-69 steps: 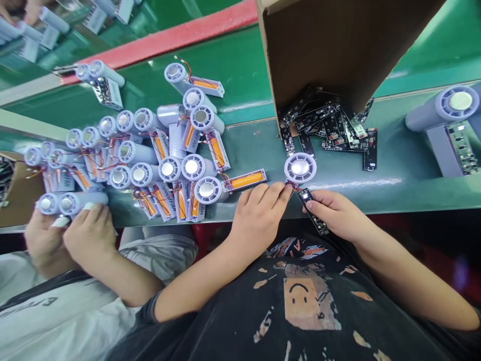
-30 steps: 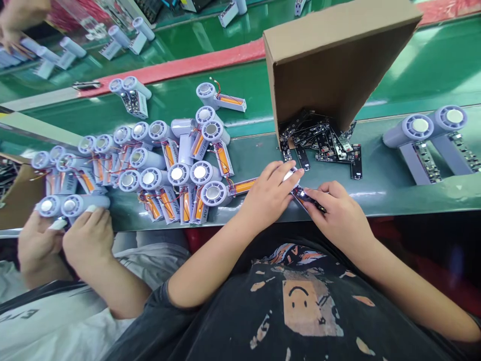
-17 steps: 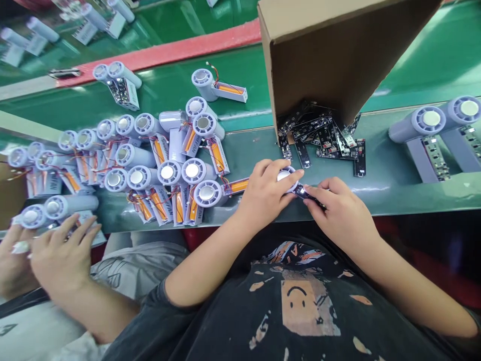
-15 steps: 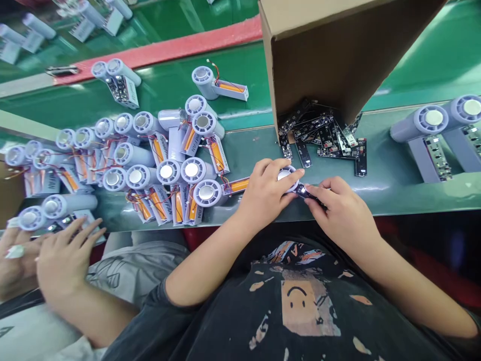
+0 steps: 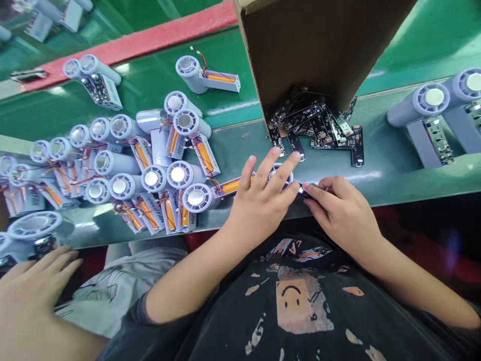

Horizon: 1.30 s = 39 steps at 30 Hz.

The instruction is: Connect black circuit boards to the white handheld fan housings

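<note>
My left hand [image 5: 261, 200] is spread with its fingers apart over a lilac handheld fan [image 5: 276, 169]. The fan's round head shows between the fingers, and the rest of it is mostly hidden. At its right side my right hand [image 5: 340, 213] is closed, thumb and forefinger pinching a small black circuit board [image 5: 302, 191], largely covered by the fingers. Just left of my left hand lies an open fan handle with an orange battery [image 5: 230, 187] and thin wires.
A cardboard box [image 5: 250, 65] lies on its side, circuit boards [image 5: 319, 123] spilling from its mouth. Several lilac fans [image 5: 150, 178] crowd the bench to the left; two with boards [image 5: 432, 100] stand at right. A co-worker's hand [image 5: 37, 281] is at lower left.
My left hand's fingers have lifted and spread from around the fan head. My right hand keeps its pinch. The view has shifted slightly, and the co-worker's hand and fans have moved.
</note>
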Each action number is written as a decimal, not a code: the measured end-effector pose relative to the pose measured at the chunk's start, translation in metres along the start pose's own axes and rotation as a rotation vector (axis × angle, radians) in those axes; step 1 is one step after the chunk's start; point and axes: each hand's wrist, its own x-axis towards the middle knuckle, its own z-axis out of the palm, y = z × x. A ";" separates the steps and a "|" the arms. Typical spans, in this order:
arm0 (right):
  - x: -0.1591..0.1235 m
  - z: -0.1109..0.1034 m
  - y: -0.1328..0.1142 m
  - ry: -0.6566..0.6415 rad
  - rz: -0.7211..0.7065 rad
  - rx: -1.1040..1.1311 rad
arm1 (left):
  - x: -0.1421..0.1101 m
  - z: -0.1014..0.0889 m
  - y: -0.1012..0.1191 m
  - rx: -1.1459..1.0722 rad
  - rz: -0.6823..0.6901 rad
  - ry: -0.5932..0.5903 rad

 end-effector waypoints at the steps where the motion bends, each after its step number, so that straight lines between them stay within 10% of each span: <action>1: -0.001 0.000 0.001 0.007 0.005 0.004 | 0.005 -0.004 -0.001 -0.018 -0.005 -0.043; 10: -0.004 0.000 0.006 0.024 0.044 -0.010 | 0.035 -0.019 -0.017 -0.104 0.169 -0.358; 39: -0.001 -0.010 0.006 -0.061 0.102 -0.052 | 0.025 -0.008 -0.005 -0.048 0.151 -0.205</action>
